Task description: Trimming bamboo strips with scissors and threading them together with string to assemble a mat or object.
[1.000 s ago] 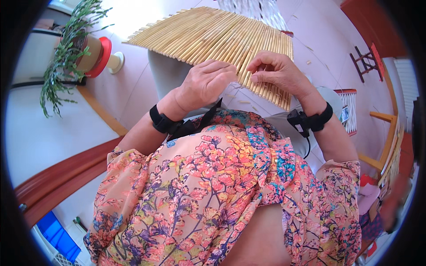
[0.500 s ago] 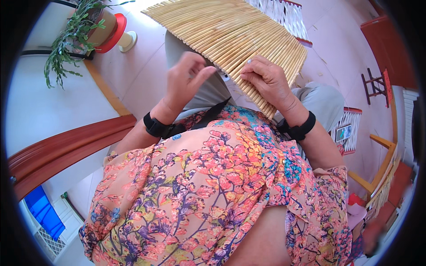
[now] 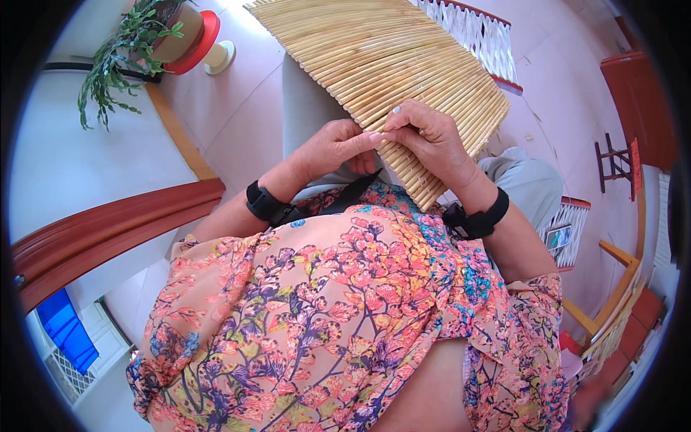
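Observation:
Across my lap lies a mat (image 3: 410,61) of straw-coloured stalks set side by side, its near end narrowing toward my waist. My right hand (image 3: 430,144), with a ring on one finger, rests over the mat's left edge, thumb and forefinger pinched together. From the left, my left hand (image 3: 338,150) meets it there: the thumb reaches to the right fingertips, and the other fingers curl down beside the edge, partly hidden. Whatever is between the fingertips is too small to make out. Both wrists wear black straps.
A potted plant (image 3: 173,32) on a red-topped stand is at the far left. Stools with white woven seats stand beyond the mat and by my right knee; the latter bears a phone (image 3: 558,237). Further right are a small dark stool (image 3: 613,160) and a wooden frame (image 3: 622,288).
My left hand has come down and right from beside the mat, its thumb now meeting my right fingertips at the edge. The right hand stays pinched there. The view has shifted slightly.

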Demonstrator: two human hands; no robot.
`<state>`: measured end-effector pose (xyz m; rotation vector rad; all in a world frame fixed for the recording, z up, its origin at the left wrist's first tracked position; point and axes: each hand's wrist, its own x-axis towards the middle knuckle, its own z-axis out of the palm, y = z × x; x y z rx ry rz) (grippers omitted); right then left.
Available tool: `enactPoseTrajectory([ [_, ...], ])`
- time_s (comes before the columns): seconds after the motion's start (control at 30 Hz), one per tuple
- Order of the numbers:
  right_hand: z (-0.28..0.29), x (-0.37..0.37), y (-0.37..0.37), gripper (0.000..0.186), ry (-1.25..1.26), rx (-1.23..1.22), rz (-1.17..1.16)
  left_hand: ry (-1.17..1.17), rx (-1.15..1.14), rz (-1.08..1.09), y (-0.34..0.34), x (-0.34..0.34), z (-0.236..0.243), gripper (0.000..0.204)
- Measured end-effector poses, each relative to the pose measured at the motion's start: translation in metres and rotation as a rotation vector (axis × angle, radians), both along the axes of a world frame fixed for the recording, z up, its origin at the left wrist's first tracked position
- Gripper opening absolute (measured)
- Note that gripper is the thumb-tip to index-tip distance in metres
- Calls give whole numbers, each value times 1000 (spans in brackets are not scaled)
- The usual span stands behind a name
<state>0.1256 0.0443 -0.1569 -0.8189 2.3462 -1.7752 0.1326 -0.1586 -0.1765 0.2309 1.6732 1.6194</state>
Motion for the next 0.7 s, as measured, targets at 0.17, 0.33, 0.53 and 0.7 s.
enactPoseTrajectory([
  [0.17,2,-3,-2,10,73,20,26,-52,47,83,7,4,6,43],
  [0.33,6,-3,-3,10,144,5,20,-105,54,92,8,4,7,50],
  [0.53,3,-5,1,8,28,-64,36,-56,61,77,7,1,3,52],
  [0.7,8,-6,-3,8,18,-91,48,139,153,43,0,-4,-7,49],
])
